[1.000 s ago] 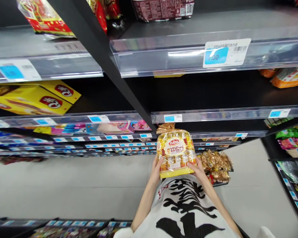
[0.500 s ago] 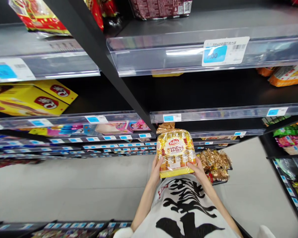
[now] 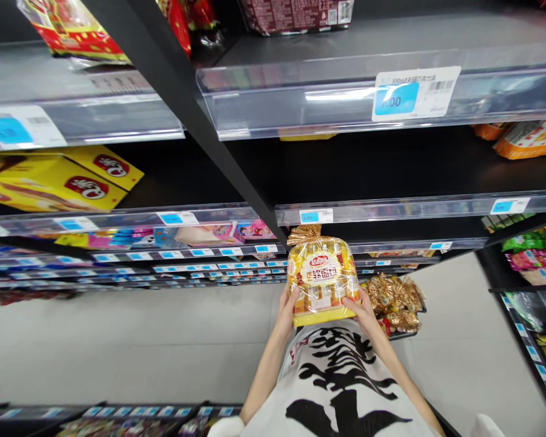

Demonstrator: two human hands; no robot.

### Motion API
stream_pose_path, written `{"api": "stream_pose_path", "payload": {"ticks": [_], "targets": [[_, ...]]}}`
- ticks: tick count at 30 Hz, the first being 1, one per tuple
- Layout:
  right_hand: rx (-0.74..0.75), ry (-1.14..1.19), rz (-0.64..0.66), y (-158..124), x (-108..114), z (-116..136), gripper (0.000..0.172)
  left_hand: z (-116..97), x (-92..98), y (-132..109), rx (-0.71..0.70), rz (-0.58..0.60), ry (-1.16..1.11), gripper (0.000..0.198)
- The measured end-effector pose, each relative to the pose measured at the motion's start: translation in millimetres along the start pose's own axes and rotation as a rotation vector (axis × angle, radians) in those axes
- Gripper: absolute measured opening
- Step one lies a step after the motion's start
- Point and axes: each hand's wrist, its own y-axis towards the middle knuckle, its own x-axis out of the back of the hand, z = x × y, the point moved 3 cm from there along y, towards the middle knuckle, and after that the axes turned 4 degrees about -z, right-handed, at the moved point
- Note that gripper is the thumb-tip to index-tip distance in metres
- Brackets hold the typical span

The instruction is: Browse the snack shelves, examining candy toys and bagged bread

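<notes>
A clear-and-yellow bag of bread rolls point(image 3: 322, 279), its gold neck gathered at the top, is held in front of my chest. My left hand point(image 3: 287, 308) grips its lower left side, thumb on the front. At the lower right side, my right hand point(image 3: 362, 308) grips it the same way. The fingers behind the bag are hidden. Just right of my right hand, several similar gold-wrapped bags point(image 3: 394, 297) sit in a dark tray or cart low above the floor.
Shelves with a clear price rail point(image 3: 346, 103) stretch across the front. Yellow boxes point(image 3: 73, 179) lie on the left shelf, orange packages point(image 3: 530, 139) at the right. Grey floor point(image 3: 164, 346) lies below, with another shelf row point(image 3: 131, 419) behind me and a rack point(image 3: 532, 291) at right.
Almost nothing differs. The view has shifted very slightly, and both hands keep the bag of bread rolls in the same spot.
</notes>
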Motion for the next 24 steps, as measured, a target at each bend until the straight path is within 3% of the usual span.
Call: {"api": "stream_pose_path", "payload": {"ticks": [17, 24], "targets": [[-0.003, 0.077, 0.03, -3.2, 4.6, -4.0, 0.061, 1.0, -4.8, -4.9, 0.005, -0.003, -0.022, 0.074], [-0.018, 0.102, 0.005, -5.4, 4.6, -6.6, 0.06, 2.0, -5.0, -4.2, -0.025, 0.05, -0.005, 0.072]]}}
